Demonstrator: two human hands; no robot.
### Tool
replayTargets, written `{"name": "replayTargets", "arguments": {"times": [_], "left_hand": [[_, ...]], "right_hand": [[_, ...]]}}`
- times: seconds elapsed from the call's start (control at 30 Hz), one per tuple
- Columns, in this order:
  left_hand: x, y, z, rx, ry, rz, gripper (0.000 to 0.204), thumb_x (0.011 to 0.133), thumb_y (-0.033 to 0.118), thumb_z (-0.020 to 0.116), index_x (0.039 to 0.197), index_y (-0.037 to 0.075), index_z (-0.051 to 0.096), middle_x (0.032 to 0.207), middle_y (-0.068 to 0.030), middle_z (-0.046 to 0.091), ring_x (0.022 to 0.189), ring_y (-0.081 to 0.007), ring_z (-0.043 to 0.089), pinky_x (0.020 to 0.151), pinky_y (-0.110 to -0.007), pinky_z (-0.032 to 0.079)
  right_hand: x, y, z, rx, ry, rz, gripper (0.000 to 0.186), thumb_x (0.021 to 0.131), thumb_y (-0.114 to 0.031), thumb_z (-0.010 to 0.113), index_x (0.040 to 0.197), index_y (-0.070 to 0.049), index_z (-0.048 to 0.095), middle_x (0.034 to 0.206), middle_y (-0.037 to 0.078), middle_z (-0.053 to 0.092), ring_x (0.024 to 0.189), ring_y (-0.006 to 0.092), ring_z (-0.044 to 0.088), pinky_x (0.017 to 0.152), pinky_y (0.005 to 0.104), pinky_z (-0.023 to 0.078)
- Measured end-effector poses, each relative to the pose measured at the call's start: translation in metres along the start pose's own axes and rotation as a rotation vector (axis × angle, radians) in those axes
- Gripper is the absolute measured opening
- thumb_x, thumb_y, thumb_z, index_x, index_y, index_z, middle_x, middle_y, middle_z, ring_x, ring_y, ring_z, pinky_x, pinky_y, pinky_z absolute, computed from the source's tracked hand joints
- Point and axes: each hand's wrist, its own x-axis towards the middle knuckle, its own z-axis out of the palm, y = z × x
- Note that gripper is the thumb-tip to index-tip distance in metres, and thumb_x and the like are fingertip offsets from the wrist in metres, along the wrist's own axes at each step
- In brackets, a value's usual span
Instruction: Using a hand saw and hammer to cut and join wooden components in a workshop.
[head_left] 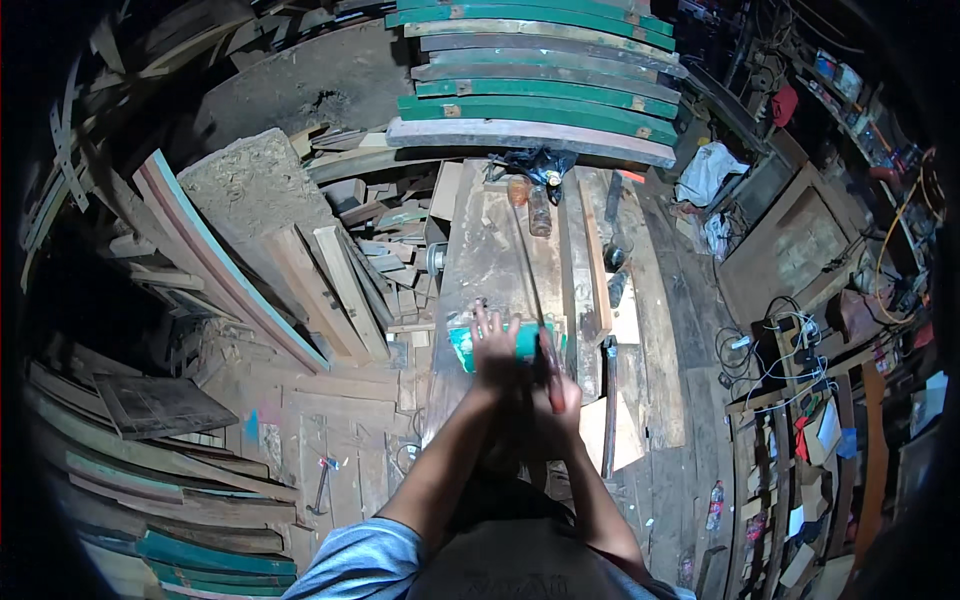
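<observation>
Nearest to where I stand, the person's right hand (562,396) is curled closed around the reddish handle of what looks like a handsaw (531,272), its long, narrow blade reaching away over the bench. Just beyond and to the left, the left hand (490,345) lies flat with its fingers spread, gripping nothing, bearing down on a green-painted wooden piece (462,347) that sits at the near end of the wooden workbench (480,250). I can't tell from here whether the teeth touch the wood. To saw well, I'd keep that spread palm heavy so the piece can't rock, hold the fingertips well left of the blade, and let wrist and elbow travel in line with it, using long, light strokes. Farther off stand an amber jar (518,190) and a glass bottle (540,214), near the blade's far tip, so overlong strokes might knock them.
</observation>
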Motion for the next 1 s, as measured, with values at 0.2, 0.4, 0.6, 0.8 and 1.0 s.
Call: {"name": "replayTargets", "arguments": {"times": [0.2,0.4,0.6,0.8,1.0], "left_hand": [[-0.013,-0.016,0.075,0.306,0.493,0.142,0.025,0.097,0.024,0.052,0.122,0.024,0.057,0.137,-0.016,0.054,0.135,-0.0355,0.047,0.111,-0.055,0.035],[0.003,0.002,0.058,0.297,0.294,0.058,0.03,0.094,0.028,0.055,0.124,0.024,0.053,0.14,-0.0137,0.051,0.136,-0.0369,0.044,0.115,-0.057,0.028],[0.0,0.004,0.051,0.178,0.291,0.055,0.032,0.091,0.027,0.055,0.122,0.022,0.055,0.125,-0.0108,0.053,0.123,-0.032,0.05,0.108,-0.053,0.036],[0.011,0.007,0.05,0.327,0.249,0.022,0.017,0.089,0.024,0.056,0.104,0.023,0.065,0.091,-0.0037,0.056,0.088,-0.0221,0.058,0.096,-0.049,0.042],[0.011,0.004,0.042,0.308,0.196,0.021,0.02,0.088,0.023,0.056,0.106,0.021,0.065,0.094,-0.005,0.057,0.092,-0.0232,0.058,0.094,-0.048,0.043]], "right_hand": [[-0.038,-0.006,-0.025,0.087,0.031,0.041,0.023,0.088,-0.008,0.063,0.073,-0.009,0.046,0.066,-0.005,0.045,0.06,0.0052,0.043,0.051,0.0264,0.036],[-0.003,0.015,-0.012,-0.121,0.045,-0.082,0.027,0.091,-0.01,0.065,0.073,-0.005,0.046,0.063,-0.005,0.039,0.059,0.0066,0.04,0.05,0.0298,0.032],[-0.013,-0.011,0.006,0.094,0.103,0.168,0.027,0.096,-0.019,0.061,0.076,-0.002,0.051,0.065,-0.002,0.046,0.062,0.0069,0.044,0.05,0.0307,0.035],[-0.055,-0.023,-0.023,-0.226,0.062,0.012,0.016,0.094,-0.01,0.06,0.081,0.0,0.057,0.066,-0.004,0.044,0.062,0.0064,0.043,0.052,0.029,0.036],[-0.076,-0.038,-0.057,-0.078,0.032,0.177,0.015,0.092,-0.009,0.067,0.083,-0.002,0.057,0.068,-0.006,0.045,0.061,0.0055,0.04,0.051,0.0274,0.033]]}}
